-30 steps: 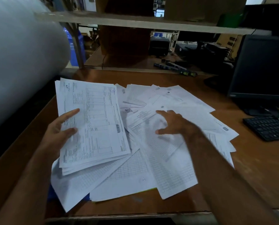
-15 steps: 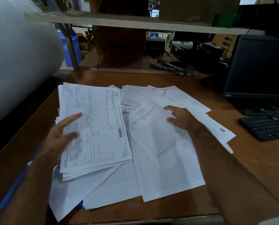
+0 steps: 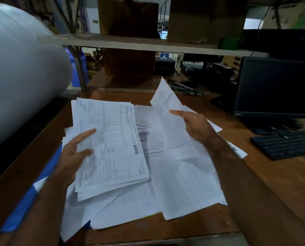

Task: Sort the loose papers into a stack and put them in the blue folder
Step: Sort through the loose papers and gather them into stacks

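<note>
My left hand [image 3: 75, 153] grips a gathered stack of printed papers [image 3: 112, 146] by its left edge, thumb on top, held just above the desk. My right hand [image 3: 196, 125] holds a large gridded sheet [image 3: 182, 174] lifted and curled, its far corner up in the air. More loose papers [image 3: 116, 210] lie spread under both on the brown desk [image 3: 281, 183]. A strip of the blue folder [image 3: 27, 199] shows beside my left forearm, mostly hidden by my arm and the sheets.
A dark monitor [image 3: 276, 86] and a black keyboard [image 3: 286, 142] stand at the right. A big pale roll [image 3: 18, 71] fills the left side. A shelf board [image 3: 148, 43] with cardboard boxes runs across above the desk's back edge.
My right hand has lifted the gridded sheet off the pile and raised its far end. My left hand keeps the stack in about the same place.
</note>
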